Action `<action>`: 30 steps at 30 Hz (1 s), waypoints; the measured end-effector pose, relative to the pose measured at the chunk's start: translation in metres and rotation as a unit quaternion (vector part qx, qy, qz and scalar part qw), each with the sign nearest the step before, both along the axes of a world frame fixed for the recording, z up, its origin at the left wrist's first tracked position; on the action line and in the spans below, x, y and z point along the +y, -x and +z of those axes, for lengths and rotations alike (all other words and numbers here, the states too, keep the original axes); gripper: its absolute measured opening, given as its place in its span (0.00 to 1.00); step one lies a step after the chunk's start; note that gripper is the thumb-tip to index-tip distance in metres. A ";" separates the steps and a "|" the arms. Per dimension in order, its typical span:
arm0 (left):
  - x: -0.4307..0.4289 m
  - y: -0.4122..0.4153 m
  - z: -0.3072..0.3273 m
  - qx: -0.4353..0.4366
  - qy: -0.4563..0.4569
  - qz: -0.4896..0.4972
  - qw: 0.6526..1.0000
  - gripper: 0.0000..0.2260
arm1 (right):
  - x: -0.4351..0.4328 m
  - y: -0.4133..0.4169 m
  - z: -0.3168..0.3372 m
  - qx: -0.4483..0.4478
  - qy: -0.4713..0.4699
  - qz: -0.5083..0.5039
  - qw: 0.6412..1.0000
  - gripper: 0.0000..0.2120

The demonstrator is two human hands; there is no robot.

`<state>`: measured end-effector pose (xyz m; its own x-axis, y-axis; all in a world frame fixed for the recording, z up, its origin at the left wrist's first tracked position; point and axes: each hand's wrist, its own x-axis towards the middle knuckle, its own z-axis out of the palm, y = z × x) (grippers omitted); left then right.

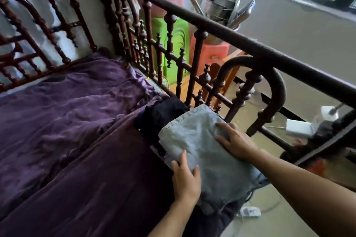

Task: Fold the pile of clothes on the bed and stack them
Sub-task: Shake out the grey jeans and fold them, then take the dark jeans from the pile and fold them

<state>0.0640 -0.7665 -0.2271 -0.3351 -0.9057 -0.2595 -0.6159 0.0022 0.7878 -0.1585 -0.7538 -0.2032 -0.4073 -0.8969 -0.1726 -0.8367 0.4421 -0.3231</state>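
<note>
Both hands lay flat on the folded light-blue denim piece (204, 152), fingers straight, not gripping anything. The left hand (185, 179) was on its near edge and the right hand (235, 140) pressed the side by the railing. The denim sat on top of dark clothes (163, 113) at the bed's edge, right against the dark wooden rail (212, 25), with the purple sheet (67, 121) beside it. A small white thing on the floor (248, 212) had markings, way too blurry to read.

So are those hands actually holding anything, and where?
Nothing is gripped: the left hand lies flat on the folded denim garment at its near left edge, the right hand flat on its right side.
</note>
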 end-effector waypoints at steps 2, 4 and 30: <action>-0.005 0.013 -0.022 -0.016 -0.026 -0.044 0.999 0.28 | -0.014 0.017 -0.013 0.029 -0.029 0.020 0.999 0.27; -0.007 0.019 -0.043 -0.084 -0.026 -0.108 0.990 0.29 | -0.019 0.025 -0.031 0.065 -0.110 0.054 0.990 0.29; 0.081 -0.120 0.018 -0.443 0.047 -0.022 0.895 0.11 | -0.005 -0.104 -0.013 0.149 -0.064 0.434 0.886 0.13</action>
